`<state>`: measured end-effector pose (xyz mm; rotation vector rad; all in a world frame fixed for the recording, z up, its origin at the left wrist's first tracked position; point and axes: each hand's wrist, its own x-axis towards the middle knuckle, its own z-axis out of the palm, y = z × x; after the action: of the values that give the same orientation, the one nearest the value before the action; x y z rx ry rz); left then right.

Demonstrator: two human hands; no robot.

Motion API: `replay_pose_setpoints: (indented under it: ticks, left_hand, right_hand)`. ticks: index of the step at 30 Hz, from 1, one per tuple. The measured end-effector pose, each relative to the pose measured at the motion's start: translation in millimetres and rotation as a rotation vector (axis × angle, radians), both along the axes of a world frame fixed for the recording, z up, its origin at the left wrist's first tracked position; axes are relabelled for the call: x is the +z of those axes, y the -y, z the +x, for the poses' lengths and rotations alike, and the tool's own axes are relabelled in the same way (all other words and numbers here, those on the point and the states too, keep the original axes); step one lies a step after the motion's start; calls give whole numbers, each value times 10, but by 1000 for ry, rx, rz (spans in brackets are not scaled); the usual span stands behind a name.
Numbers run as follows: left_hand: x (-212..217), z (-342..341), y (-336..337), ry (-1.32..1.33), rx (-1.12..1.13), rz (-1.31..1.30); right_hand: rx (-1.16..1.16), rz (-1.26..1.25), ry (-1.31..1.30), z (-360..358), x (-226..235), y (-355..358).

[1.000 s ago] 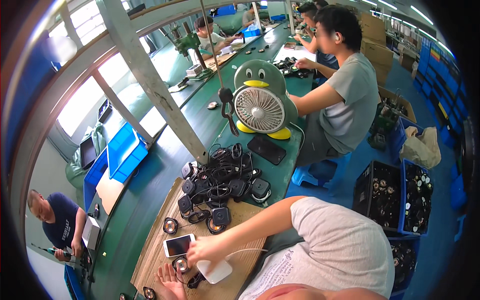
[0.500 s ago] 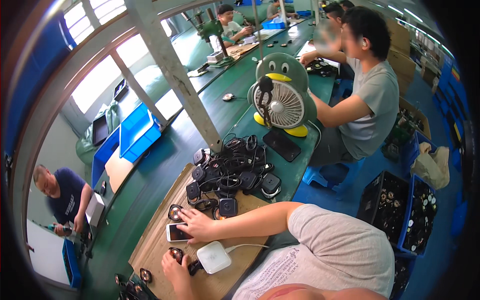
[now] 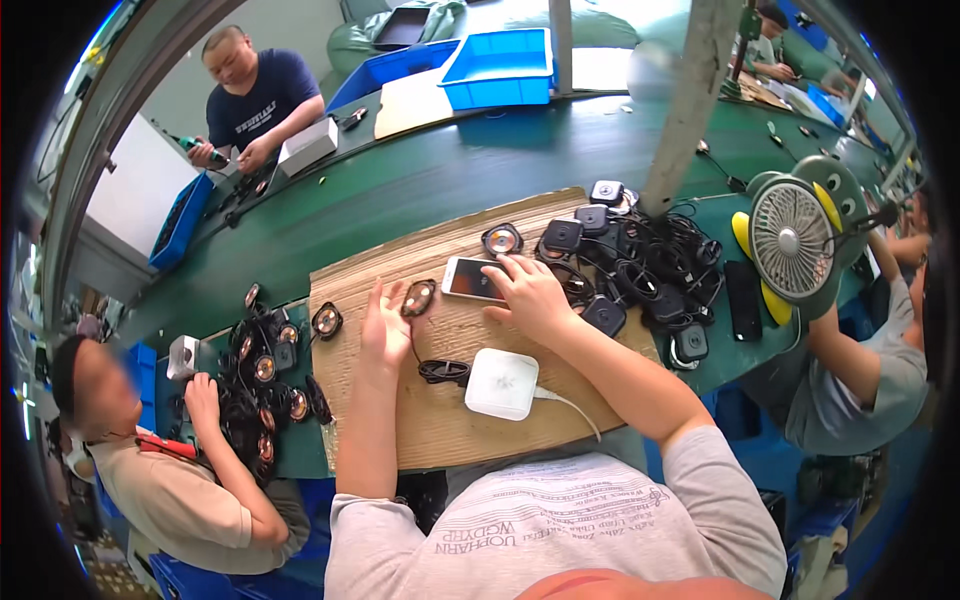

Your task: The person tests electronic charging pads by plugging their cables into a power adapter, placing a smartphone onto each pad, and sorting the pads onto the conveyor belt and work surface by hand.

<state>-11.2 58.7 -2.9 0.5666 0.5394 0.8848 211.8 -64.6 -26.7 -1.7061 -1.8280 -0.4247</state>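
Phone (image 3: 468, 279) — glossy rect. on ridged cardboard (image 3: 430, 430), R hand (image 3: 540, 302) at end.

The person's bare left hand (image 3: 384, 328) has its fingers (image 3: 374, 296) parted and slightly bent toward the far edge of the green bench (image 3: 735, 362), above a bare left forearm (image 3: 367, 430) that runs nearly straight in from the near edge. The bare right hand (image 3: 537, 298) lies palm down, fingers extended, its bare right forearm (image 3: 625, 370) slanting leftward from a bent elbow below a short grey fabric sleeve (image 3: 715, 475).
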Motion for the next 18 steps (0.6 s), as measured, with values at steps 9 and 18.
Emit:
replay_pose_setpoints:
  ticks: [9,18]
  left_hand:
    - [234,12,268,48,-166,56]
    - [130,86,357,-162,-207,261]
  right_hand:
    - [-179,-410,48,-215,385,224]
    - [-10,-60,-420,-281,507,216]
